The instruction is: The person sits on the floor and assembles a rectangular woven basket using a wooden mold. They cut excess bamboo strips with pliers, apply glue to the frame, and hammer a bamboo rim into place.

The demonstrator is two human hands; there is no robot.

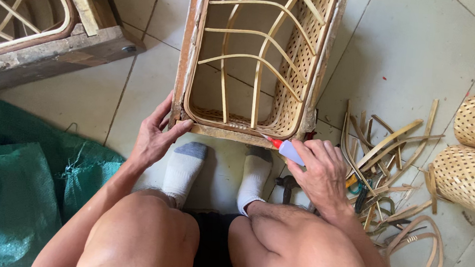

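- Glue bottle (291,151), small with a red nozzle, lies in the right hand (320,171); fingers wrapped around it, tip touching the near rim of the woven bamboo basket (293,70).
- Wooden frame (186,56) surrounds that basket on the tiled floor (414,45).
- Left hand (154,135) grips the frame's near left corner, fingers curled loosely over the edge.
- Bamboo strips (386,145) are scattered right of the frame; woven cylinders (473,157) lie beyond them.
- Green sack (19,184) lies at left.

Rough wood frame (185,61) w/ matt woven cane; plastic glue bottle (288,150); smooth glossy floor tiles (413,57).
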